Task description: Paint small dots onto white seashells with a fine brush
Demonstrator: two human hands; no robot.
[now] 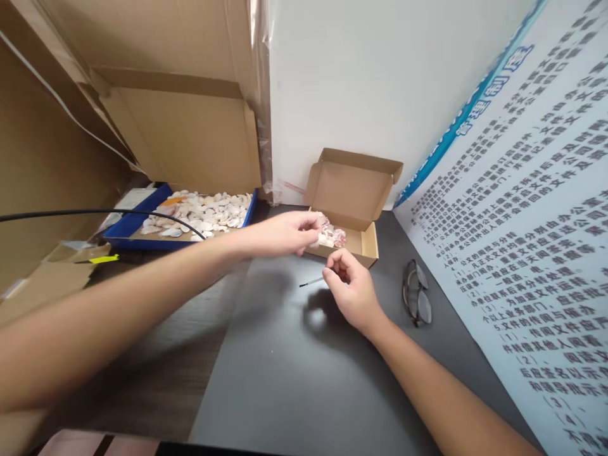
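Note:
My left hand [289,233] reaches over the left front edge of a small open cardboard box [370,244]. Its thumb and fingers are closed; whatever lies between them is hidden, and the hand is slightly blurred. Inside that box, seashells [339,238], reddish and white, lie beside the fingertips. In front of the box, my right hand [349,285] pinches a thin brush [311,282] between thumb and fingers. The brush's dark tip points left, above the grey table [285,373].
At the left, a blue-edged tray [124,242] holds many pale seashells [209,212], with a large cardboard box lid [185,136] standing behind. A black cable [118,211] crosses before it. Glasses [418,294] lie right of my right hand. A printed poster [522,209] borders the table's right side.

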